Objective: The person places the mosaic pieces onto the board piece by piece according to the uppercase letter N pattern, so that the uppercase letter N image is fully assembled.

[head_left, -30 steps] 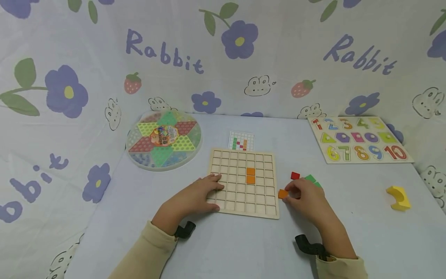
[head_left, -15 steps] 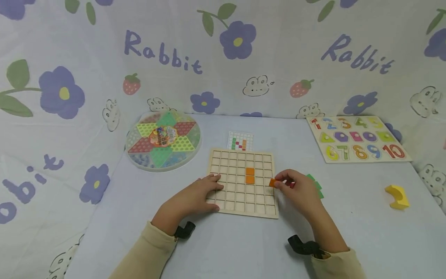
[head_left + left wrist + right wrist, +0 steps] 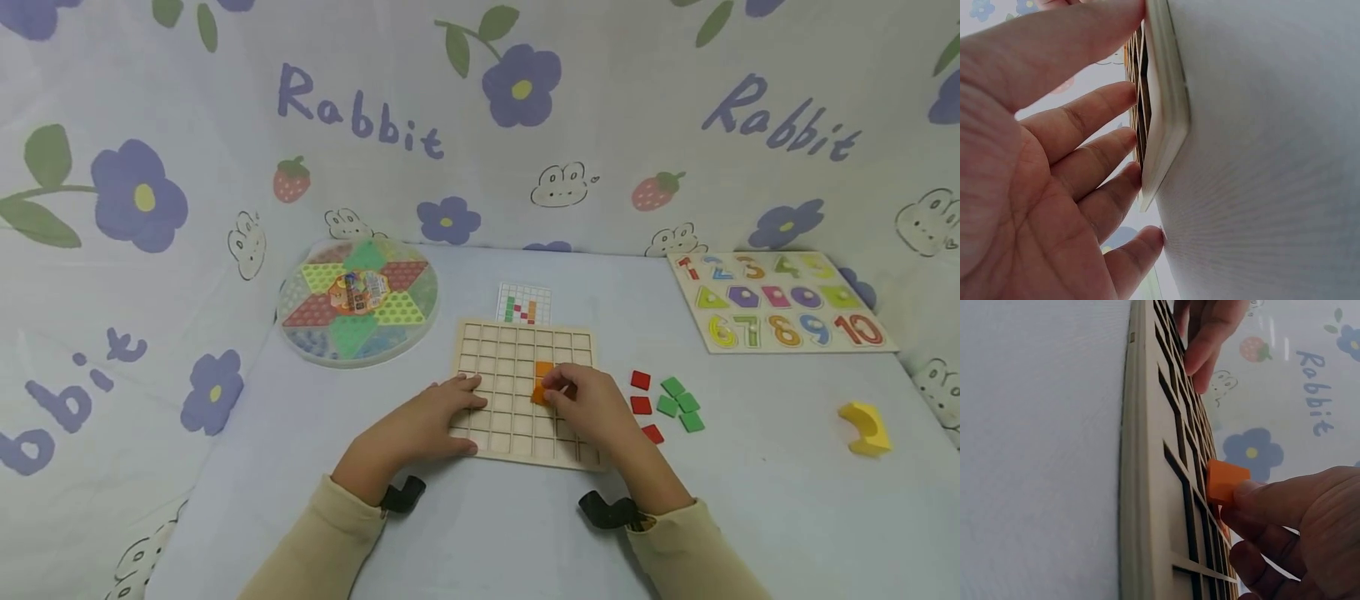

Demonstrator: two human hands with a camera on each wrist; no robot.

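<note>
A wooden grid board (image 3: 517, 457) lies on the table before me. My left hand (image 3: 420, 423) rests at its left edge, fingers spread and fairly straight over the rim, as the left wrist view also shows. My right hand (image 3: 596, 407) pinches an orange square tile (image 3: 1225, 480) between thumb and fingers. The tile is tilted over the board, its lower edge right at the grid. Just beyond it, an orange tile (image 3: 544, 367) sits in a cell; the cell below that one is partly hidden by my fingers.
Three red tiles (image 3: 641, 406) and several green tiles (image 3: 687, 402) lie right of the board. Behind it is a small pattern card (image 3: 523, 303). A round star-pattern game board (image 3: 358, 304) stands left, a number puzzle (image 3: 780, 302) and yellow arch block (image 3: 868, 429) right.
My right hand has picked the orange tile up from beside the board and carried it left over the grid, uncovering the red and green tiles. My left hand has stayed at the board's edge.
</note>
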